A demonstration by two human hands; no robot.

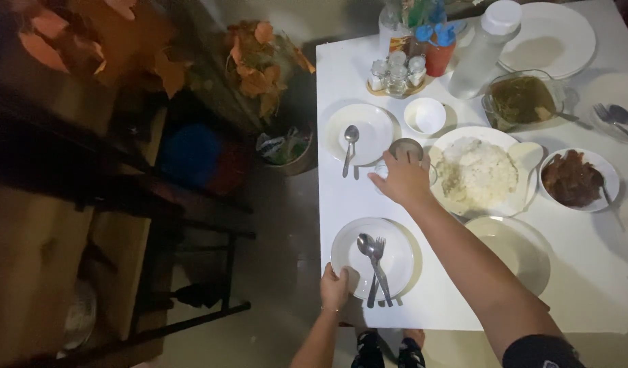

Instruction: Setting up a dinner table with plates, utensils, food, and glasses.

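Seemingly mid table-setting, the left hand (334,286) pinches the rim of a white plate (395,269) bearing a spoon and fork (375,262) at the table's near edge. Further in, the right hand (404,178) curls over a small glass (406,148) beside the rice platter (476,174); lifting it needs a steady upright grip.

Near table (464,310) edge: left hand (333,289) is gripping the rim of a plate (399,262) carrying a spoon and fork (375,266). Behind it, right hand (404,178) is resting on a cup (406,147), lying between a second plate (372,129) bearing a spoon (350,146), at left, and a rice plate (477,170), at right.
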